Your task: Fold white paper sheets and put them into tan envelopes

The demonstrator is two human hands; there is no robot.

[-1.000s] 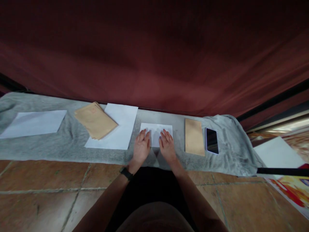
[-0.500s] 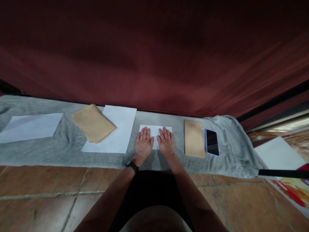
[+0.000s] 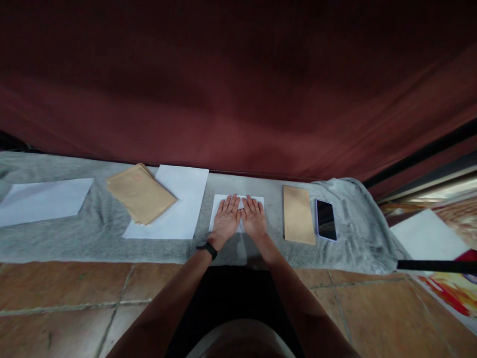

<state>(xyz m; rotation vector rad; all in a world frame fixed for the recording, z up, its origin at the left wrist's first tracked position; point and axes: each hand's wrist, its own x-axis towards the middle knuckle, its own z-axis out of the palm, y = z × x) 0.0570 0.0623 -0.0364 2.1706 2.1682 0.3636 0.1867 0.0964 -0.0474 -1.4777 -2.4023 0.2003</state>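
A small white paper lies on the grey cloth in front of me, partly covered by my hands. My left hand rests flat on its left half, fingers stretched out, a black band on the wrist. Flat on the right half is my right hand, its fingers extended too. The two thumbs are close together near the paper's middle. To the right lies a single brown envelope. On the left, a pile of brown envelopes overlaps large white sheets.
A phone lies right of the single envelope. More white paper is at the far left of the cloth. Behind hangs a dark red curtain. A pale sheet and a black bar are at the right.
My left hand has slid slightly right and my right hand slightly left, so they are closer together on the paper. The view has shifted a little.
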